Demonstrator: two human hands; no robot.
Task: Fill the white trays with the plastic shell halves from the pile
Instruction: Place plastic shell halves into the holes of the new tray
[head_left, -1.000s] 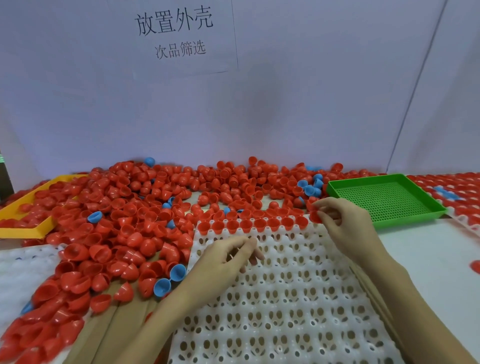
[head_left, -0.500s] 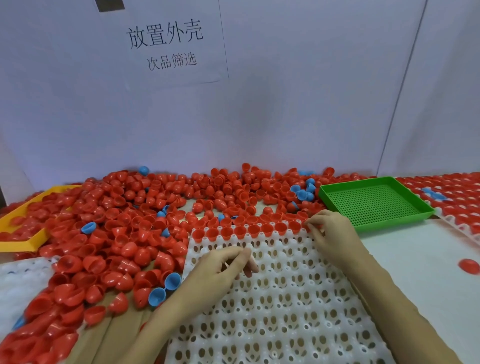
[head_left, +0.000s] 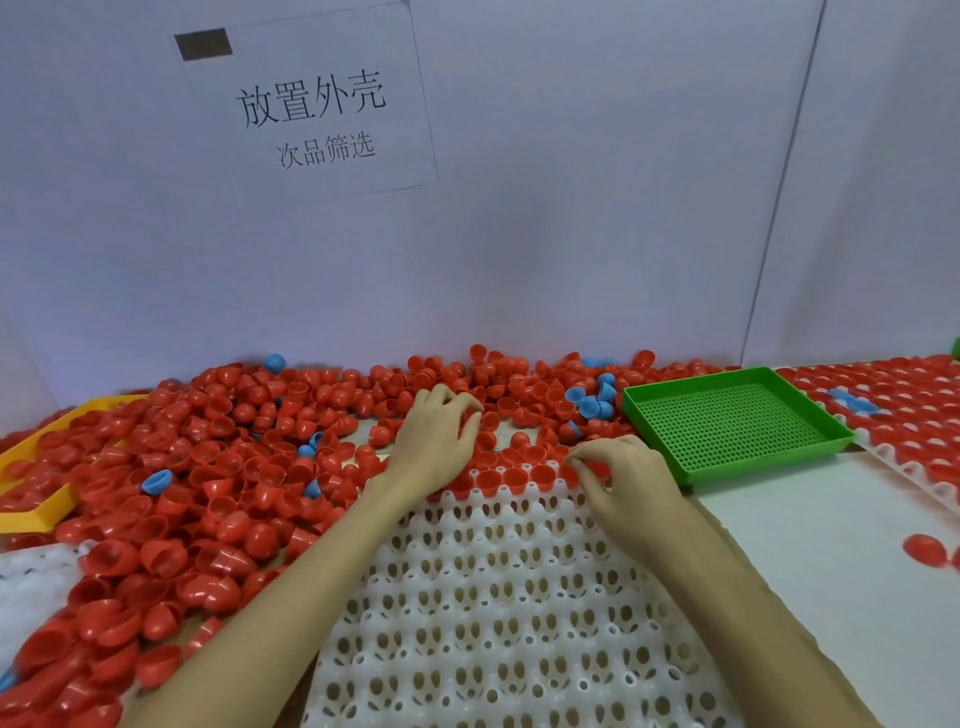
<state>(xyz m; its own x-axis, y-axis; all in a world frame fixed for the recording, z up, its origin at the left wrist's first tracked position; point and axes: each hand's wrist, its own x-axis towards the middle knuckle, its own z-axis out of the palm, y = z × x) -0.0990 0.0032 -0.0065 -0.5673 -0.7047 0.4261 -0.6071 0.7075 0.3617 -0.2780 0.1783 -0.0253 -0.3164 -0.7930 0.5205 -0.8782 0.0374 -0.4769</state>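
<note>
1. Head view: left hand is reaching beyond the white tray, fingers curling over red shell halves.
2. Right hand is pinching a shell at the tray's far row.

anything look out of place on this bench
One red shell half lies alone on the bare white table at the right, away from the pile and outside any tray. A few blue shell halves are mixed into the mostly red pile beside the green tray.
</note>
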